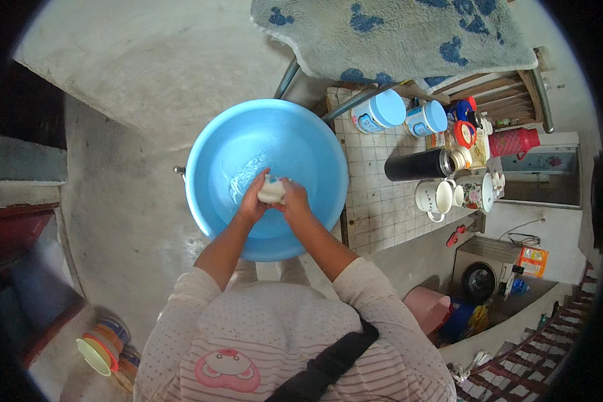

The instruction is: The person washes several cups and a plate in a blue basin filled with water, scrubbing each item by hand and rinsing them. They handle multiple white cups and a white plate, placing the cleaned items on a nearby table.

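Both of my hands are over a large light-blue plastic basin with clear, rippling water in it. Between them is a small cream-white object with a blue marking, which could be a cup or a folded cloth. My left hand grips its left side. On the right side, my right hand has its fingers wrapped around it. The hands cover much of the object, so its full shape is hidden.
A white-tiled table beside the basin bears light-blue-lidded canisters, a black vacuum flask, white mugs and several jars. A patterned towel hangs from a metal rack beyond. Farther right stands a front-loading washing machine. Stacked basins lie lower left.
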Demonstrator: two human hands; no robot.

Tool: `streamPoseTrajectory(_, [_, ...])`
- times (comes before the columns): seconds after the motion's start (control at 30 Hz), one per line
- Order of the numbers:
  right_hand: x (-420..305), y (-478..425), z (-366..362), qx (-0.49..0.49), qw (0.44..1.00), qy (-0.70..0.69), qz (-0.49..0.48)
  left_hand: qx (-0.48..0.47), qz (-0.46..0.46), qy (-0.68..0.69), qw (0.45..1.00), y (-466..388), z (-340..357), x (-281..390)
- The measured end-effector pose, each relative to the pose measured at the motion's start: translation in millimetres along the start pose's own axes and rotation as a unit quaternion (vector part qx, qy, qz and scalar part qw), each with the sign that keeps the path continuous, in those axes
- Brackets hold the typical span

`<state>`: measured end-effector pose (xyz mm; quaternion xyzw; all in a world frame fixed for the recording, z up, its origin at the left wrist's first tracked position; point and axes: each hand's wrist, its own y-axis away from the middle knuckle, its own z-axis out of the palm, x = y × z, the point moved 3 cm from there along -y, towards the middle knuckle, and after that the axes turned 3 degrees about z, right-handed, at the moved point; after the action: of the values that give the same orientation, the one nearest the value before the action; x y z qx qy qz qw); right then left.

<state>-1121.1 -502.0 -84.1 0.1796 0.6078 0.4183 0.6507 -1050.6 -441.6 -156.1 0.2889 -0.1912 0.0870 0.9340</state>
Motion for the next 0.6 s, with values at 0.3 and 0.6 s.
streamPoseTrajectory(0.3, [0, 33, 46, -0.069, 0.613, 0.658, -0.432, 0.005, -0.166, 0.176, 0.97, -15, -13, 39])
streamPoseTrajectory(0.6, [-2, 8, 49, -0.092, 0.732, 0.627, -0.249, 0.133, 0.012, 0.048, 0.99, 2, 9, 61])
